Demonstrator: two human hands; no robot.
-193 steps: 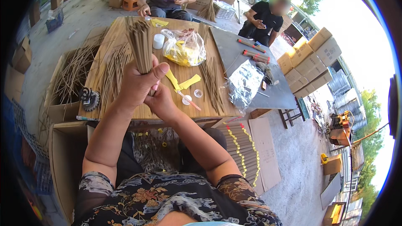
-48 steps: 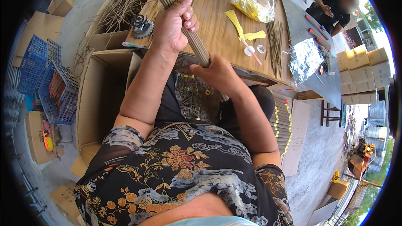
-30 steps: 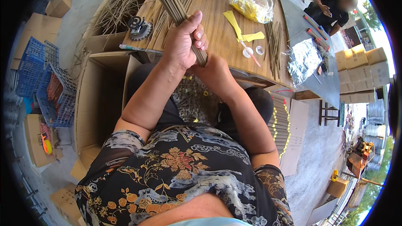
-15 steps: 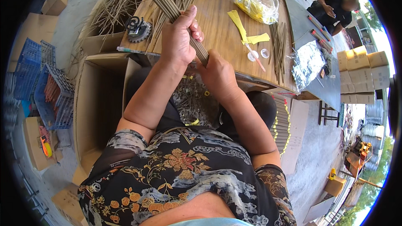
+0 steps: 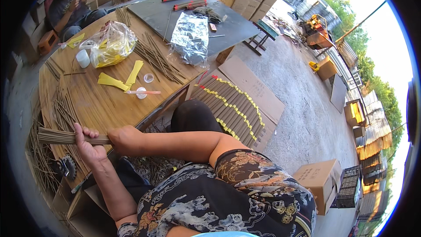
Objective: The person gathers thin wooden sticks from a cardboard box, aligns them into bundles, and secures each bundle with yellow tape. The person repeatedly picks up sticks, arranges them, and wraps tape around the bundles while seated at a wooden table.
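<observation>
At the near left corner of the wooden desk [image 5: 109,105], both hands are closing on one bundle of thin brown sticks [image 5: 57,137], which is lying roughly level and pointing out to the left. The left hand [image 5: 87,147] is wrapping its fingers over the bundle from beneath, and the right hand [image 5: 125,138] is gripping the bundle's near end just beside it, the two hands almost touching. More loose sticks [image 5: 61,109] are lying spread on the desk just behind the hands, and a small dark toothed wheel [image 5: 66,166] is sitting just below the left hand by the desk's edge. Farther across the desk, yellow paper strips [image 5: 118,79], a white cup [image 5: 83,58] and a clear bag of yellow wrappers [image 5: 109,46] are lying well apart from the hands. Rows of finished stick bundles with yellow bands [image 5: 232,109] are resting on cardboard to the right, beyond the desk's edge, with bare concrete floor [image 5: 302,118] opening wide past them.
</observation>
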